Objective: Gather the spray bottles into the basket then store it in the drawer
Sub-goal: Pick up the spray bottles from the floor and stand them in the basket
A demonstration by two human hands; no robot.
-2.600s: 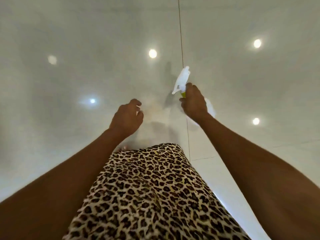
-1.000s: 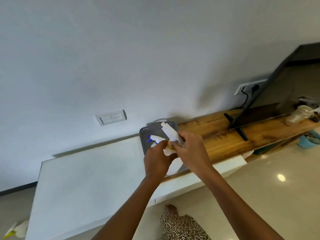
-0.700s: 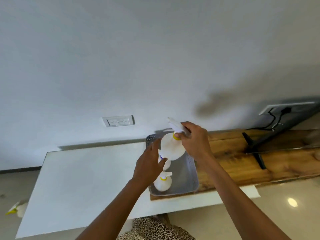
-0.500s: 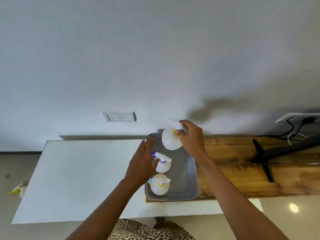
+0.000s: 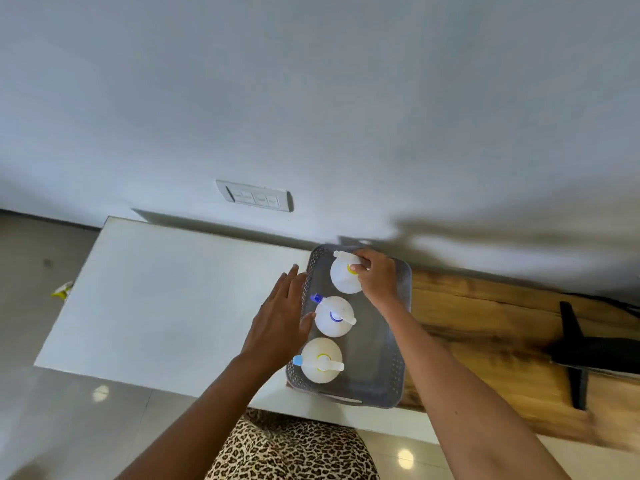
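White table (image 5: 166,306), wall switch plate (image 5: 255,199), perhaps monitor stand (image 5: 575,351).

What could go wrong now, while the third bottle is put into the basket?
1. The right hand holds the far bottle only by its spray head; released badly, it may tip onto the middle bottle.
2. All three bottles stand along the basket's left side, so lifting it could feel unbalanced.
3. One bottle on the floor may be forgotten.
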